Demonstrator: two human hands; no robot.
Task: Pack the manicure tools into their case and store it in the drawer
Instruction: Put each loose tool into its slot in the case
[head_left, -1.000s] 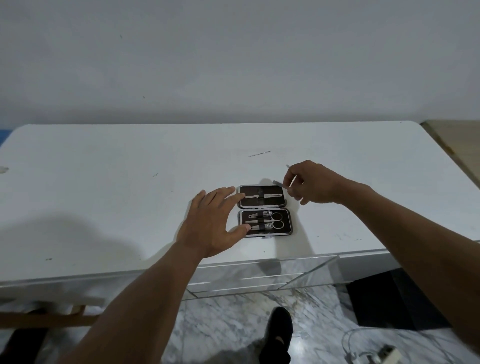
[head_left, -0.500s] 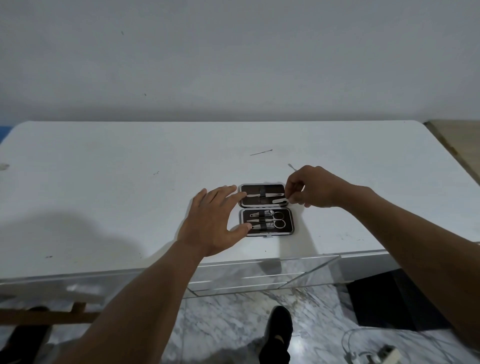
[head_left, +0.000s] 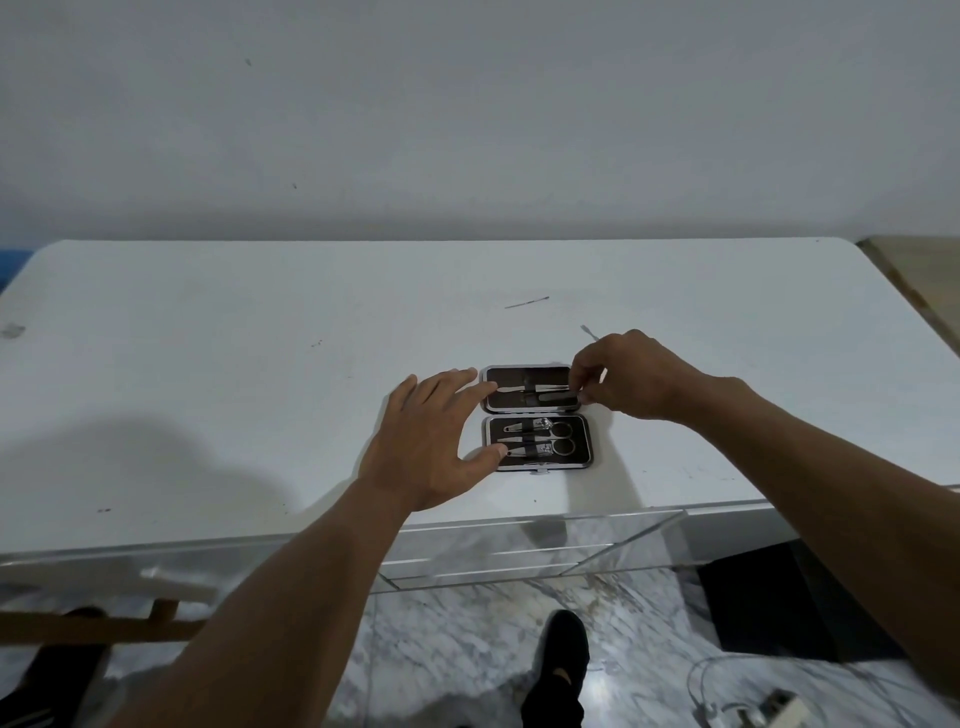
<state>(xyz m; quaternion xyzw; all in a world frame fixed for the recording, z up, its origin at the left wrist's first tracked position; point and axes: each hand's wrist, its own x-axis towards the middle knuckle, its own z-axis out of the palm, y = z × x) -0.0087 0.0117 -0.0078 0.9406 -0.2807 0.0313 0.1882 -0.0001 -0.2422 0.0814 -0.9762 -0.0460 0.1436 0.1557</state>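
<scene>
The black manicure case (head_left: 581, 456) lies open on the white table (head_left: 260, 364), hinge across the middle. Its near half holds small scissors (head_left: 560, 437), clippers and other tools under a strap. The far half holds a slim metal tool (head_left: 519, 387). My right hand (head_left: 631, 379) pinches the right end of a dark nail file (head_left: 557, 399) that lies in the far half. My left hand (head_left: 428, 447) rests with fingers spread against the case's left edge. Two thin metal tools lie loose on the table: one (head_left: 527, 302) further back, one (head_left: 587, 331) just behind my right hand.
A clear acrylic drawer (head_left: 519, 551) stands pulled out under the table's front edge, below the case. A grey wall (head_left: 467, 130) backs the table. On the marble floor are my shoe (head_left: 561, 665) and a cable with a plug strip (head_left: 769, 706) at the right.
My right hand has brought the nail file from behind the case's right corner down into the far half. My left hand has stayed at the case's left edge.
</scene>
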